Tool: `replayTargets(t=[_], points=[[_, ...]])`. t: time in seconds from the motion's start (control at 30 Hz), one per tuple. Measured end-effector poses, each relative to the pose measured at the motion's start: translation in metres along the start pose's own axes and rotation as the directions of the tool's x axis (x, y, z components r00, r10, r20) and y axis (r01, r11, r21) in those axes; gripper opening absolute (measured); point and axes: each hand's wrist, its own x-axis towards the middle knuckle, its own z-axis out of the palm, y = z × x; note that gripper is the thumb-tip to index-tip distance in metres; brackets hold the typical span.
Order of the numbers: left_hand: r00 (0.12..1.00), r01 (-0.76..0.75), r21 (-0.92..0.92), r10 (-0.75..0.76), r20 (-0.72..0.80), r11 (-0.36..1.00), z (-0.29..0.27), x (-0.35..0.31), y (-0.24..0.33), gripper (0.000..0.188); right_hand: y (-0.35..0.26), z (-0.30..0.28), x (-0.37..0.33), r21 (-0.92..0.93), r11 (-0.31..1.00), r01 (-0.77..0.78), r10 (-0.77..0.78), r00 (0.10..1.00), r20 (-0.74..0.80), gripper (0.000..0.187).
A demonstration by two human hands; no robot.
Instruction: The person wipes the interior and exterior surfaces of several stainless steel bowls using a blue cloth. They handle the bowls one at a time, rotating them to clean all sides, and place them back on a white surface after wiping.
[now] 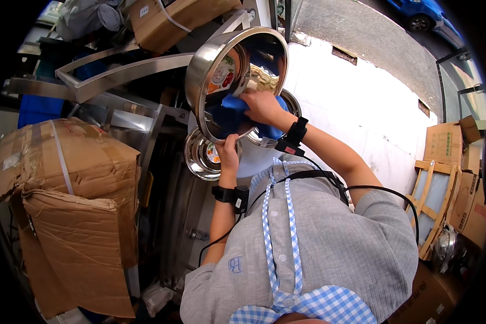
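Note:
A large shiny steel basin (pixel 200 73) is tilted up in front of me, its hollow facing my body. A round fruit-coloured sticker (pixel 223 75) shows inside it. My left hand (pixel 228 154) is closed on the basin's lower rim. Inside the basin my right hand (pixel 264 108) is closed on a blue cloth (pixel 235 109), pressed against the inner wall; more blue cloth hangs below the wrist. Beneath and to the left is a smaller steel bowl (pixel 195 156) with a sticker in it. Another steel bowl (pixel 294 103) is partly hidden behind my right hand.
Large brown cardboard boxes (pixel 81 216) and a metal frame (pixel 124 70) crowd the left. Another strapped box (pixel 167 24) lies at the top. On the right stand a wooden crate (pixel 429 200) and more cartons (pixel 443 143). Cables run from both wrist straps. A blue car (pixel 432 16) is outside.

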Motion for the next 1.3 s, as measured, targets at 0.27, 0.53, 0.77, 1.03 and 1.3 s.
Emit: replayTargets(t=[0.27, 0.53, 0.77, 1.03, 1.3], points=[[0.988, -0.113, 0.152, 0.127, -0.089, 0.982, -0.011, 0.014, -0.004, 0.018, -0.003, -0.009, -0.029, 0.142, 0.990, -0.013, 0.025, 0.996, -0.082, 0.043], [0.994, -0.020, -0.217, -0.004, -0.110, 0.976, 0.002, 0.023, -0.003, 0.012, -0.038, -0.001, -0.030, 0.463, 0.885, 0.056, 0.003, 0.992, -0.125, 0.035], [0.985, -0.126, -0.015, 0.123, -0.118, 0.992, -0.010, 0.033, -0.013, 0.010, 0.004, -0.007, -0.028, 0.151, 0.987, -0.056, 0.089, 0.971, -0.222, 0.039], [0.987, -0.031, -0.239, -0.008, -0.160, 0.971, -0.003, 0.027, -0.010, 0.032, -0.025, 0.004, -0.023, 0.316, 0.944, 0.101, -0.072, 0.992, -0.101, 0.038], [0.986, -0.063, -0.048, 0.054, -0.159, 0.997, -0.010, 0.012, 0.007, 0.022, 0.040, -0.008, -0.022, 0.083, 0.993, -0.087, 0.110, 0.933, -0.342, 0.054]])
